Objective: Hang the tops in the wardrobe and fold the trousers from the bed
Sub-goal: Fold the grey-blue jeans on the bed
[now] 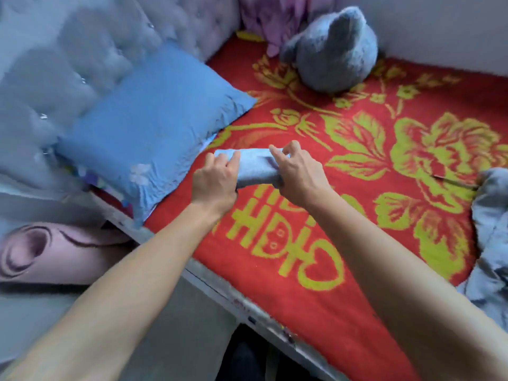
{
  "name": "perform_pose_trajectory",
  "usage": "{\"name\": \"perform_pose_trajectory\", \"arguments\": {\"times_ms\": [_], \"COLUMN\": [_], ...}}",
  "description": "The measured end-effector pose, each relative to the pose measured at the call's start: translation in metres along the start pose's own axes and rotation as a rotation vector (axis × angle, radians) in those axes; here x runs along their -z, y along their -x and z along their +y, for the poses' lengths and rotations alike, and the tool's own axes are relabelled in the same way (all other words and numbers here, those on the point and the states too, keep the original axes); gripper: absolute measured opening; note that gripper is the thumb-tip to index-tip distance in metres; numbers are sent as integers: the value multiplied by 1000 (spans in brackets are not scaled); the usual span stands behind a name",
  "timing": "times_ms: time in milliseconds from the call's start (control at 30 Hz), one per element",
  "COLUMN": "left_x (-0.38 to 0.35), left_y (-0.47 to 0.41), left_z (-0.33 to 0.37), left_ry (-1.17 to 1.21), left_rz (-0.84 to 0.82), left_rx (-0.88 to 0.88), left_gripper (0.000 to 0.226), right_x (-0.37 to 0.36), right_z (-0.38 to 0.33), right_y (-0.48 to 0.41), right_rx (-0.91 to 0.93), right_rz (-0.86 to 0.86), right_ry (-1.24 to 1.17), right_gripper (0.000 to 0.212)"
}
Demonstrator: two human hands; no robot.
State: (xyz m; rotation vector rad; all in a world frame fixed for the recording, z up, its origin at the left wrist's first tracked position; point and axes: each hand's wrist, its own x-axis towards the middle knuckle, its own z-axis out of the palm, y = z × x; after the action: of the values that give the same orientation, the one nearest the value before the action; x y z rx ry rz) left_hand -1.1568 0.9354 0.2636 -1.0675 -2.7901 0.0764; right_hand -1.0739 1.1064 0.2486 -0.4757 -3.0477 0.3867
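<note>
We have our left hand [215, 178] and right hand [298, 174] both curled round a compact grey-blue bundle [254, 166], probably folded trousers, lying on the red blanket [343, 298] just beside the blue pillow [154, 119]. This fold looks nearly finished; a crumpled grey heap [492, 229] at the bed's right edge waits unsorted, and no wardrobe shows

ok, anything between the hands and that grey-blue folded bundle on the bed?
Nothing visible. The left hand grips the left end of the grey-blue bundle, and the right hand pinches its right end. The bundle lies on the red blanket, with the blue pillow just to its left.
</note>
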Motion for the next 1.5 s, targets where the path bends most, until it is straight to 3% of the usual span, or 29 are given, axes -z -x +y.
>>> {"name": "perform_pose_trajectory", "arguments": {"times_ms": [200, 400, 733, 1000, 1100, 1500], "left_x": [118, 204, 304, 368, 401, 534], "left_y": [66, 183, 474, 691, 744, 809], "left_z": [-92, -173, -295, -383, -411, -509], "left_ry": [-136, -204, -289, -395, -461, -777], "left_rz": [155, 189, 205, 273, 316, 553], "left_rx": [202, 502, 878, 1002, 1033, 1020], "left_gripper": [55, 43, 57, 49, 49, 47], "right_x": [82, 123, 145, 149, 165, 280], "right_z": [-123, -273, -548, -737, -795, -942], "right_y": [-7, 31, 205, 354, 391, 424], "right_rx": [354, 623, 1024, 1248, 1298, 1301], "right_rz": [230, 263, 346, 431, 508, 894], "right_ry": [210, 138, 166, 131, 85, 36], "right_gripper": [46, 49, 45, 73, 70, 59]}}
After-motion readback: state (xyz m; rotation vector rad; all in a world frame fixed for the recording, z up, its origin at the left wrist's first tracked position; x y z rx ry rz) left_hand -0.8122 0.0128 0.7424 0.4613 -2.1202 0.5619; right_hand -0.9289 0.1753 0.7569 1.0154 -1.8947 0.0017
